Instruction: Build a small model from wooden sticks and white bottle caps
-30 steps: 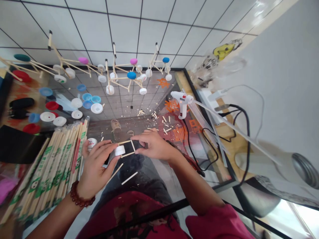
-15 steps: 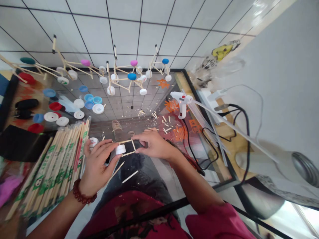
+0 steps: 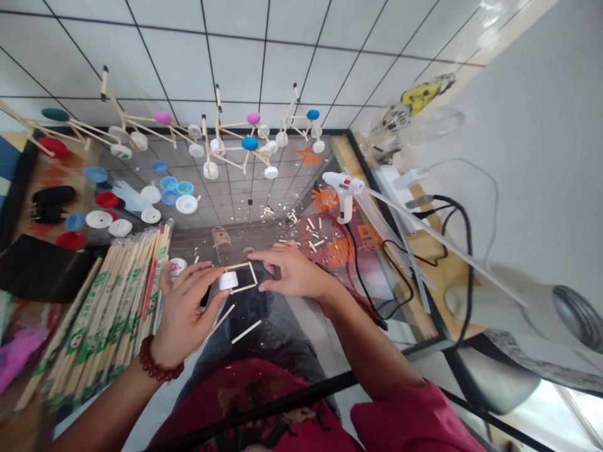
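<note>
My left hand pinches a white bottle cap between its thumb and fingers. A small rectangular frame of thin wooden sticks extends to the right from the cap. My right hand is beside the frame's far end, its thumb and index finger apart, with nothing visible between them. Below the frame, a loose stick lies on the glass tabletop, and another stick lies near my left thumb. A white cap with red print sits just behind my left fingers.
Wrapped chopsticks lie at the left. Several blue, red and white bottle caps are beyond them. Stick-and-cap models line the tiled wall. A white glue gun with a black cord stands at the right, near stick scraps.
My right thumb and index finger have parted from the end of the stick frame. My left hand still holds the white cap in nearly the same place.
</note>
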The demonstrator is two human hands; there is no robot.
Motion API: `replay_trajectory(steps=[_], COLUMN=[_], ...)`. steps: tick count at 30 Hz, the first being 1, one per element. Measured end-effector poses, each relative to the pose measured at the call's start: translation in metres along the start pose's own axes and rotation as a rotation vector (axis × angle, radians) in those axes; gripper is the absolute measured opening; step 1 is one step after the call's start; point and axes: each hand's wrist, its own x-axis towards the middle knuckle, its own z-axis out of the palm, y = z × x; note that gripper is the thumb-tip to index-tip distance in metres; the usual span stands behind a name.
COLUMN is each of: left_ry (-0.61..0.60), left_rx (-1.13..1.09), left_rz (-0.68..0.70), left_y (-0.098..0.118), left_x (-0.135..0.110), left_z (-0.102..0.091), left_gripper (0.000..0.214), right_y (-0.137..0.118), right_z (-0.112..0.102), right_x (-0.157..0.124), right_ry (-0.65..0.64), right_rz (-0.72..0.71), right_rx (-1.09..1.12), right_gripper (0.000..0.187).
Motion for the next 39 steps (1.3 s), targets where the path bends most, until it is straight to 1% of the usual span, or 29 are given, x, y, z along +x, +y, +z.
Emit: replay_trajectory(steps=[6,12,18,23,27,34,39], left_ry=[0.016,0.004,0.009,0.009,0.015,0.012,0.016], left_rx=[0.003,0.01,0.019,0.029,0.031,0.02,0.031], left_rz=[0.005,-0.006,0.016,0.024,0.037,0.03,0.052], left_y=[-0.0002,0.0,-0.001,-0.0024,-0.0032,-0.0016,-0.0024], left_x=[0.0001,0.0003,0.0,-0.0001,-0.0007,0.0003,-0.0006], left_z=[0.0007,0.0007,0.0009,0.0017,0.0022,0.0018,0.0021], left_gripper=[0.022,0.022,0.021,0.02,0.02,0.02,0.02], right_y=[-0.0019,-0.0037,-0.0024,-0.0007,-0.0015,-0.0035,-0.003], right_z=[-0.0016,-0.003,-0.0017,-0.0006,-0.0011,-0.0012,-0.0004], right_x=[0.0008,0.0013,0.0011,0.0012,0.0017,0.0028,0.0031], right_ry=[-0.016,-0.011,-0.002,0.007,0.017,0.008,0.009], right_rz=[0.007,0.0,-0.012,-0.028,-0.031,-0.009,-0.004], right_rx=[-0.017,-0.025,-0.023,-0.029,-0.023,-0.015,-0.001], right_gripper=[0.057,0.05,0.047,0.04,0.043,0.04,0.04])
